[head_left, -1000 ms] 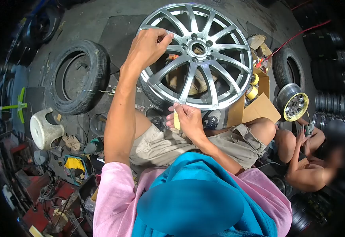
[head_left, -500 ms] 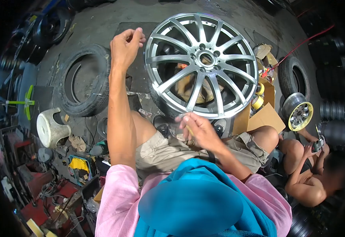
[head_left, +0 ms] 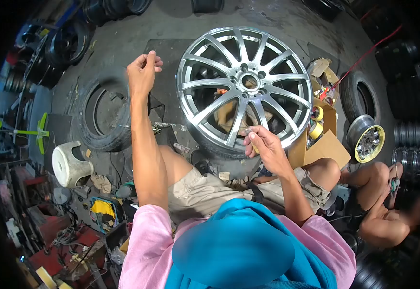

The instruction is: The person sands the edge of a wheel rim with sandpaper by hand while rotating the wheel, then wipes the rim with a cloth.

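A silver multi-spoke alloy wheel rim [head_left: 205, 85] rests face up on a dark tyre [head_left: 209, 146] in front of my knees. My left hand [head_left: 143, 72] is raised to the left of the rim, apart from it, with curled fingers and the thumb against them. What it pinches, if anything, is too small to make out. Close to the rim's near edge, my right hand [head_left: 267, 147] grips a small, thin tool with a yellowish body [head_left: 255, 148]; its exact kind is unclear. The tool's short end points toward a lower spoke.
An opened cardboard box [head_left: 328, 149] with yellow tape rolls [head_left: 316, 131] stands right of the rim. A loose tyre [head_left: 105, 113] and white plastic stool [head_left: 70, 164] are at left. A smaller rim [head_left: 368, 142] leans at right, near another person [head_left: 383, 226] crouching.
My right hand has moved up and right, to the rim's near edge. My left hand sits slightly lower and further left. The view has shifted a little; the other person's arms have lowered.
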Motion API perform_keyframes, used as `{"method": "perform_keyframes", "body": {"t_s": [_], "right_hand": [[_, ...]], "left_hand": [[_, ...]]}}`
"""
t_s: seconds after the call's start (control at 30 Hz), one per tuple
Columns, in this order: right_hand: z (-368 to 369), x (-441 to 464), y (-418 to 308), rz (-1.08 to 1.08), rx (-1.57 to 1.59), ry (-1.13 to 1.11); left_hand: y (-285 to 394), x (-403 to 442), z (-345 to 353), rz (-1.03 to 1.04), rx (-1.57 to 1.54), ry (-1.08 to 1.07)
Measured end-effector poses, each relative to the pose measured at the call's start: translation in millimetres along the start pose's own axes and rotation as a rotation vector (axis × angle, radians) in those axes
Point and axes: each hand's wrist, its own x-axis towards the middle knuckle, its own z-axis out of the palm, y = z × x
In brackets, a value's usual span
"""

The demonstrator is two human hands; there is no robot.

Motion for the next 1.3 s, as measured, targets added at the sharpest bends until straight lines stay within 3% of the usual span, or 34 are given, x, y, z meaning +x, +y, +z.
{"method": "perform_keyframes", "body": {"t_s": [0.13, 0.2, 0.3, 0.43, 0.57, 0.7, 0.83, 0.97, 1.03, 1.23, 1.3], "right_hand": [[-7.4, -3.8, -6.1, 0.026, -0.083, 0.05], [-13.9, -0.5, -4.7, -0.077, -0.263, 0.163], [-18.4, -0.1, -10.7, -0.139, -0.249, 0.247], [-20.1, -3.6, -10.0, -0.018, -0.138, 0.268], [-20.1, -2.5, 1.7, -0.135, -0.232, 0.281], [-21.1, 0.9, -1.0, -0.121, -0.222, 0.275], [-26.6, 4.1, 4.0, -0.088, -0.167, 0.269], [-40.2, 4.7, 3.0, -0.075, -0.146, 0.283], [-49.0, 4.2, 4.2, -0.078, -0.126, 0.312], [-73.2, 0.7, 17.1, -0.078, -0.123, 0.406], [-79.8, -0.8, 17.2, -0.077, -0.045, 0.405]], "left_hand": [[0.6, 1.0, 7.1, 0.012, -0.011, -0.003], [1.2, 2.9, 11.9, 0.024, -0.018, -0.016], [0.3, 3.9, 13.7, 0.018, -0.006, -0.02], [-9.9, 7.2, 12.9, 0.005, 0.001, -0.039], [-38.3, 18.1, 8.5, -0.073, -0.014, -0.069], [-56.5, 19.1, 19.1, -0.121, 0.078, -0.086], [-75.8, 22.4, 29.8, -0.151, 0.138, -0.188], [-81.2, 35.6, 53.5, -0.187, 0.132, -0.173], [-74.2, 43.4, 70.3, -0.046, 0.271, -0.129], [-82.0, 65.3, 93.1, -0.05, 0.3, -0.08], [-91.1, 72.0, 92.9, -0.098, 0.374, 0.023]]}}
